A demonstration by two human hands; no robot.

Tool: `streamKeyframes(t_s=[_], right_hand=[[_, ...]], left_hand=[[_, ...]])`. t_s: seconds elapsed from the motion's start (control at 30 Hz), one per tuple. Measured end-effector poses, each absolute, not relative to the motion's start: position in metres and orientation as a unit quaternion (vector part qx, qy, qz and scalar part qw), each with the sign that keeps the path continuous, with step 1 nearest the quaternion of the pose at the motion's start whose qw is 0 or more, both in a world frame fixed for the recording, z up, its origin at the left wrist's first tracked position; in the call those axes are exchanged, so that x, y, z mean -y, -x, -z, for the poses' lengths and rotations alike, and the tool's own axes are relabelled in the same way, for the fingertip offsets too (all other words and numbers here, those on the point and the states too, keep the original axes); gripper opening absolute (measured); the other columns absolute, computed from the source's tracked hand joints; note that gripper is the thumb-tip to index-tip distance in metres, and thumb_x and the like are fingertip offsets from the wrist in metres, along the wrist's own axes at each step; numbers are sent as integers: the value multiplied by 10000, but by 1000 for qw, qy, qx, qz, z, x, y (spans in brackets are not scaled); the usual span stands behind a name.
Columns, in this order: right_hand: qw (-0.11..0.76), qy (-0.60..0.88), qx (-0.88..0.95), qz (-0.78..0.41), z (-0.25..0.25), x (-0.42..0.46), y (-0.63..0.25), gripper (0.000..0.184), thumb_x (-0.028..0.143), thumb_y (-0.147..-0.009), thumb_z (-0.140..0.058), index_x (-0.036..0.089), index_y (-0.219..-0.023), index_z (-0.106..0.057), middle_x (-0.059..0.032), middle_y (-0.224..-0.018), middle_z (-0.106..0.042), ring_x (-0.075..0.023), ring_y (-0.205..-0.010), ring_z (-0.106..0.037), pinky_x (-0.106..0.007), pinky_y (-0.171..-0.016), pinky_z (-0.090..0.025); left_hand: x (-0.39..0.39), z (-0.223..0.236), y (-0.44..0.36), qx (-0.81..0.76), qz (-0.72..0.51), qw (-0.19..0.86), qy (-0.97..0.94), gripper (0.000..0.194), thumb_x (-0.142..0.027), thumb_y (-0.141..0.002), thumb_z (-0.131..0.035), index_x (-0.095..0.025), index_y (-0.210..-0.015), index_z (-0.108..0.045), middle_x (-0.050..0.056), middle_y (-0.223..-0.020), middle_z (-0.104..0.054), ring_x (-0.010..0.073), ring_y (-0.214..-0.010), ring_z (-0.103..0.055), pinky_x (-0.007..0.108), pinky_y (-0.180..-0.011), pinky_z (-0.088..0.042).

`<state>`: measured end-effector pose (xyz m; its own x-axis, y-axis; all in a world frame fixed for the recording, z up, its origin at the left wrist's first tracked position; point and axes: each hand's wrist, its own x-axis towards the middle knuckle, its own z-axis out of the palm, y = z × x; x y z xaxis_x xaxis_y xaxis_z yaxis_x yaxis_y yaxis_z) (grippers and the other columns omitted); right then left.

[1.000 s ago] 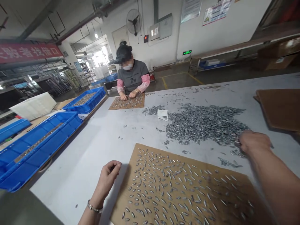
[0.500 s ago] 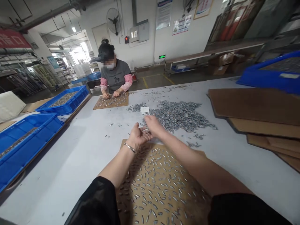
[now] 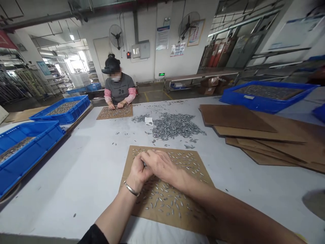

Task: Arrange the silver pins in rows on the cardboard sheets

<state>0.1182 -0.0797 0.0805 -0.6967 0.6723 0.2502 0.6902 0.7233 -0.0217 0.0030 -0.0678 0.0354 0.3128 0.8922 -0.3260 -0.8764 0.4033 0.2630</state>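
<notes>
"How are your hands standing, from where you sit?"

"Through the head view, I have the left grip (image 3: 138, 171) curled round on itself, with the right grip (image 3: 161, 166) laid against it, palm down. A small dark sliver shows between them; I can't tell whether it is a held piece. I can't make out the right fingertips either, so how far they are spread, or what they have, I can't say."

"And the metal pieces?"

"The small, spindle-shaped metal pieces (image 3: 179, 214) lie scattered over the cardboard sheet (image 3: 188, 222), beneath and around both grips. Beyond the right grip, past the sheet's far edge, a dense grey pile (image 3: 176, 125) of the same sort sits on the counter (image 3: 83, 162), with a white slip of paper (image 3: 149, 121) at its left side."

"Anything farther off?"

"To the right of my right grip there's a stack of cardboard (image 3: 236, 117), a blue tray (image 3: 256, 101) behind it. Well off to the left of my left grip stand two more blue trays (image 3: 66, 117). Ahead of the left grip, across the counter, a co-worker (image 3: 120, 88) has both hands down at another piece-strewn board (image 3: 101, 116)."
</notes>
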Motion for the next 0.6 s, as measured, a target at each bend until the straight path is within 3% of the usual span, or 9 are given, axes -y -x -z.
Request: streamKeyframes(t_s=[0.17,0.27,0.37,0.47,0.6], right_hand=[[313,344,885,-39,-43,127,-150,268,175,-1020,-426,222,-925,-672,-79,-1063,-717,-203,-927,-650,-326,-821,-506],[430,493,739,-160,-17,142,-192,299,392,-1028,-455,235,-938,-692,-61,-923,-731,-205,-869,-676,-317,-799,-542],[452,634,548,-305,12,149,-234,412,600,-953,-515,226,-978,-688,-34,-761,-705,-189,-665,-656,-297,-635,-550],[439,658,475,-386,39,153,-256,520,708,-842,-574,217,-974,-683,-43,-764,-722,-212,-667,-678,-326,-646,-581],[398,648,483,-434,51,148,-251,532,712,-771,-616,219,-957,-693,-60,-803,-758,-245,-717,-718,-363,-707,-598]], left_hand=[[122,-21,-4,-246,-498,831,36,193,-138,-960,-522,-119,-794,-619,54,-749,-669,134,-647,-657,223,-659,-535],[160,3,-4,-274,-420,862,79,255,-263,-993,-555,-130,-784,-618,41,-701,-635,132,-568,-607,213,-534,-444],[193,40,-9,-273,-352,888,110,299,-314,-989,-562,-131,-759,-614,17,-647,-581,105,-479,-506,196,-468,-316],[214,86,-15,-332,-294,895,56,381,-366,-972,-541,-140,-671,-603,27,-609,-557,97,-444,-425,211,-475,-260],[227,128,-17,-361,-253,897,-40,400,-432,-884,-579,-121,-642,-645,71,-592,-575,127,-513,-472,219,-520,-270]])
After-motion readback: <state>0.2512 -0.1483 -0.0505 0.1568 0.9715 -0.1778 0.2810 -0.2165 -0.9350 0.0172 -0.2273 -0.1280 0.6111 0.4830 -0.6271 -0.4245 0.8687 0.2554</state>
